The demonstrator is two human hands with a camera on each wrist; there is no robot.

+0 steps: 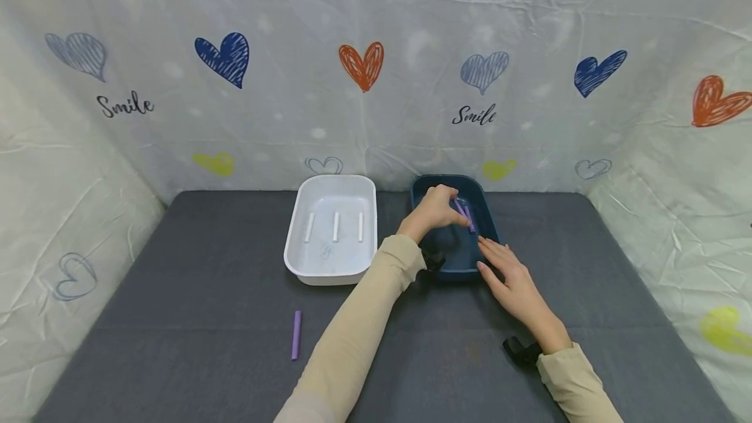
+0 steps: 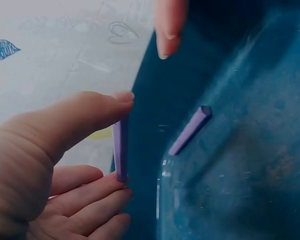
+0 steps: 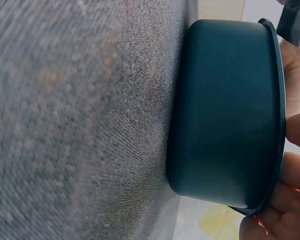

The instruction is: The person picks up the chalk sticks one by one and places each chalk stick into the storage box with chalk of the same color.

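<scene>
Over the dark teal tray (image 1: 449, 267), my left hand (image 1: 436, 209) pinches a purple stick (image 2: 120, 150) between thumb and fingertips, held upright in the left wrist view. A second purple stick (image 2: 191, 131) lies on the tray bottom, a little apart from the held one. My right hand (image 1: 514, 284) rests at the tray's right rim with its fingers extended; in the right wrist view, its fingers (image 3: 297, 170) are along the rim. Another purple stick (image 1: 296, 335) lies on the table, in front of the white tray.
Left of the teal tray stands a white tray (image 1: 329, 265) with three white sticks (image 1: 336, 227) laid side by side. Both stand on a grey cloth-covered table (image 1: 205, 292), near its back edge. A pale curtain (image 1: 411, 12) printed with hearts hangs behind.
</scene>
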